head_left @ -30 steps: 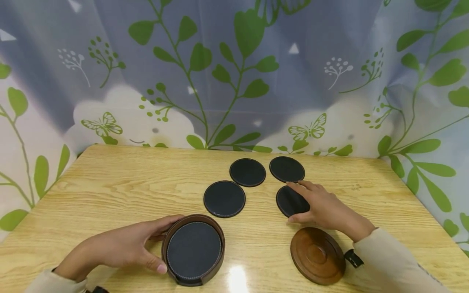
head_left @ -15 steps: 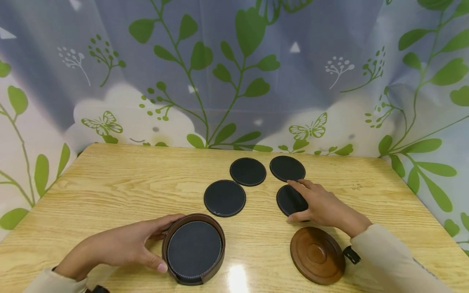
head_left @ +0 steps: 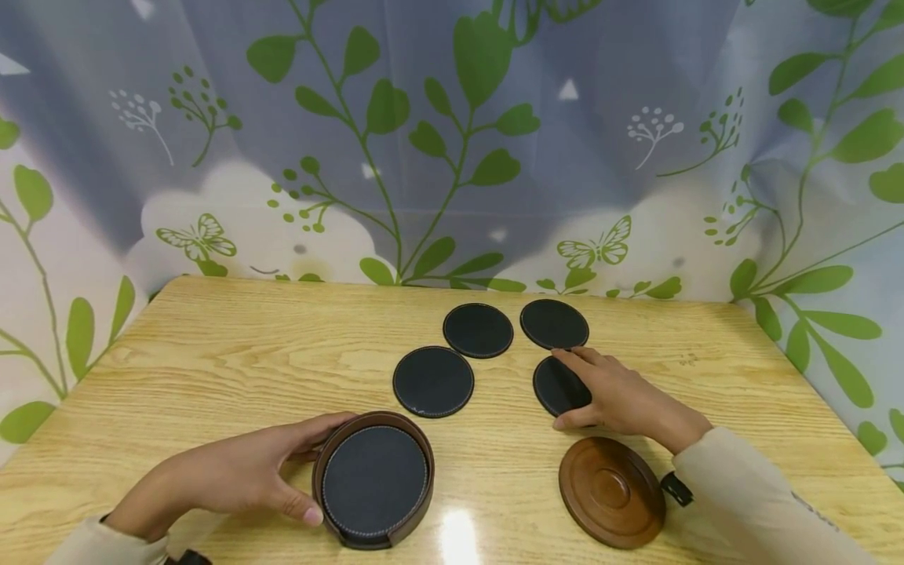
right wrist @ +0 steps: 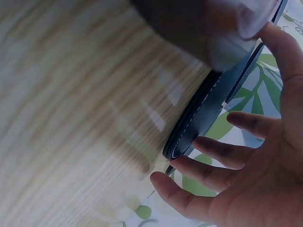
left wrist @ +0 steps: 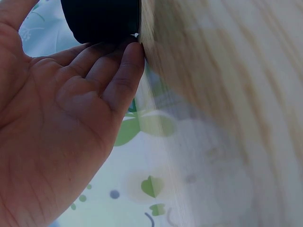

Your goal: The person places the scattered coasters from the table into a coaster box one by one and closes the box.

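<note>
Head view: right hand (head_left: 621, 396) laid over the near-right black round leather coaster (head_left: 558, 386), thumb at the near edge, fingers reaching past the far edge; compared with half a second and a second ago, drawn only slightly back, coaster not visibly shifted. Reads as a grasp being set, lift not yet made. Left hand (head_left: 236, 475) unchanged, cupped round the brown round leather holder (head_left: 374, 479) with one black coaster lying inside. Three more black coasters flat on the light wooden table (head_left: 212, 369): (head_left: 433, 381), (head_left: 478, 330), (head_left: 554, 323). Brown round wooden lid (head_left: 611, 491) near the right sleeve, untouched.

Left wrist view: fingers (left wrist: 120, 78) lightly curved against the holder's dark wall (left wrist: 102, 19), palm open, steadying rather than squeezing.

Right wrist view: coaster edge (right wrist: 199, 118) with pale stitching between thumb and spread fingers (right wrist: 222, 153); whether lifted off the table cannot be told.
</note>
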Available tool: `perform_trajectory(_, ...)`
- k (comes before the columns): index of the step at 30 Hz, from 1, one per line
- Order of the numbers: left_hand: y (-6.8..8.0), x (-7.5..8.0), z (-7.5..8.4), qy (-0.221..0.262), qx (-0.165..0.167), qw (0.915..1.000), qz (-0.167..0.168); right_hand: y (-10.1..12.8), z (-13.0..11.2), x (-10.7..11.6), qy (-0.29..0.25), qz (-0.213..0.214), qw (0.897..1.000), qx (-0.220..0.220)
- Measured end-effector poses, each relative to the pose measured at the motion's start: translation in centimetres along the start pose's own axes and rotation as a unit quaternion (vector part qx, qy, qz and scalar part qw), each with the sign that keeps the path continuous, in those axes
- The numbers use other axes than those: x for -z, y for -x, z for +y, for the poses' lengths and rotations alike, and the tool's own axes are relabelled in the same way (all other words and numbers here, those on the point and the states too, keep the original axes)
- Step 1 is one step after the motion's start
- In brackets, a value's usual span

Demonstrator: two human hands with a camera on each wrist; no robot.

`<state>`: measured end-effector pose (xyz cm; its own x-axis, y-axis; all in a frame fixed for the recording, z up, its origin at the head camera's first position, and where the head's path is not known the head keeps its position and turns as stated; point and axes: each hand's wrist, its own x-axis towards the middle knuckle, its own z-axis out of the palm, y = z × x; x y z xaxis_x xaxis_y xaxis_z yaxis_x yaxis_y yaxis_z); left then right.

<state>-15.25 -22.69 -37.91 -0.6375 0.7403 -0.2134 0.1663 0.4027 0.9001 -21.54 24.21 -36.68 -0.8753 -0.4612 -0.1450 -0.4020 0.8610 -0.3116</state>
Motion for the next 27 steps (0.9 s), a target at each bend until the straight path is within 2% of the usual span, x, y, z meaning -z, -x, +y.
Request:
perform_trajectory(13, 0.04, 0.05, 0.01, 0.005, -0.003, 1.0000, -0.004, -0.17, -0.28, 0.10, -0.024, -0.017, 1.000, -0.003)
perform_trajectory(18, 0.06, 0.06, -0.01, 0.000, 0.002, 1.0000, -0.001, -0.23, -0.43, 0.17, -0.015, -0.022, 1.000, -0.002)
perform_trajectory(27, 0.14, 0.02, -0.08, -0.009, -0.010, 0.9999, 0.000, -0.29, -0.65, 0.45, 0.002, -0.024, 1.000, 0.003)
